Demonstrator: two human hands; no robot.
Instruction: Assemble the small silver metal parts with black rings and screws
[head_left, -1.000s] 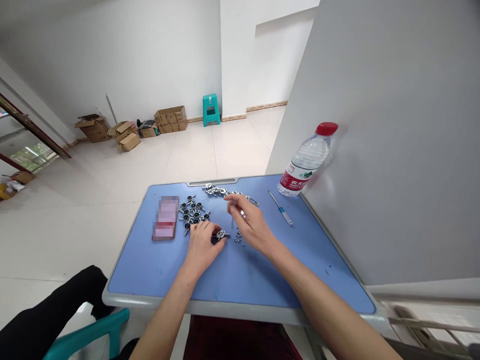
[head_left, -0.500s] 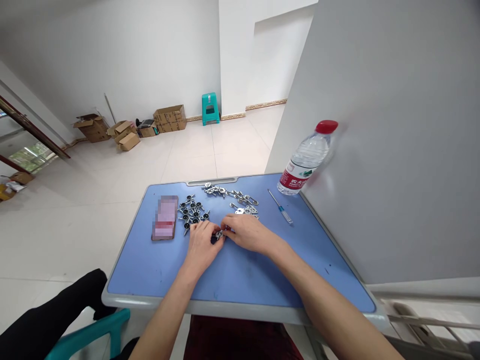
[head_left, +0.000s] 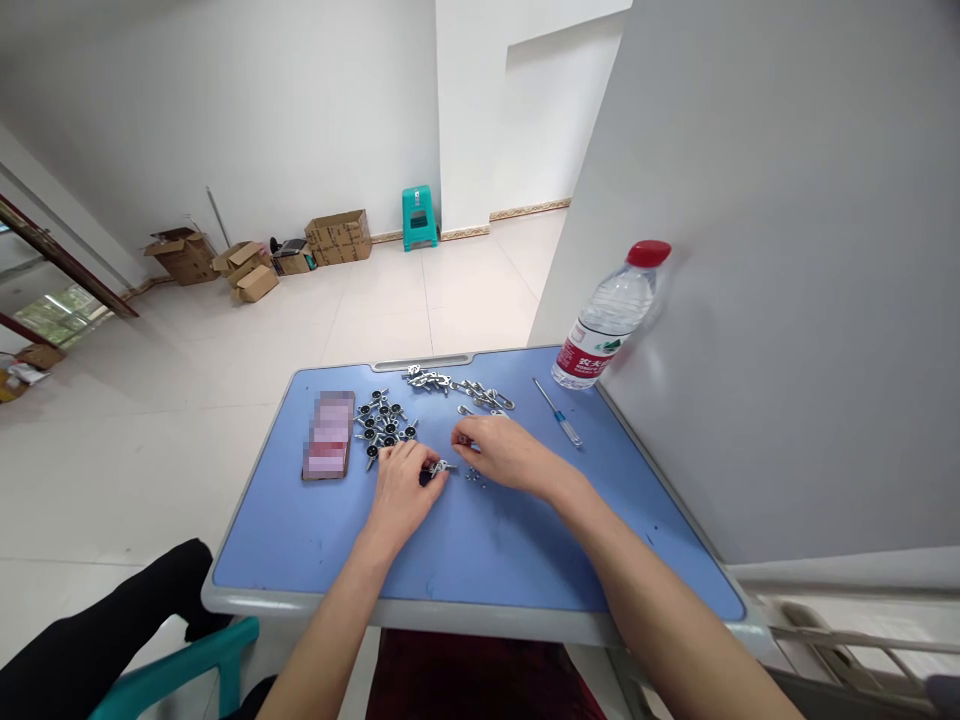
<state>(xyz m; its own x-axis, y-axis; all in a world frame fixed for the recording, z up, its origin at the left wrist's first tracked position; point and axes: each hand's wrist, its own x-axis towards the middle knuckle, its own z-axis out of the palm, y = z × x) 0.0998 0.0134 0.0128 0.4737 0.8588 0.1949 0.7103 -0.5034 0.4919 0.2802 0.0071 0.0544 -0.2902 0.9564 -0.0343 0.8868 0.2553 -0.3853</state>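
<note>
My left hand [head_left: 403,490] rests on the blue table and pinches a small silver metal fitting [head_left: 440,467] with a dark part, its thin end pointing right. Farther right, my right hand [head_left: 495,450] has its fingertips pressed together; whatever they may hold is too small to make out. Beneath that hand lie several tiny metal bits [head_left: 475,477], like nuts. Beyond my left hand are several black-capped metal pieces [head_left: 390,412] with short stems. Silver hook-like pieces [head_left: 487,395] lie behind my right hand, beside a pile of small silver parts [head_left: 427,379].
A phone [head_left: 328,435] lies at the table's left. On the right are a screwdriver [head_left: 559,412] and a red-capped water bottle [head_left: 611,318] close to a grey panel [head_left: 787,300]. Cardboard boxes [head_left: 337,237] and a teal stool [head_left: 419,216] stand by the far wall.
My right hand has drawn away from the fitting, slightly right and up, uncovering the tiny metal bits and now covering most of the flat silver plates. My left hand keeps its grip.
</note>
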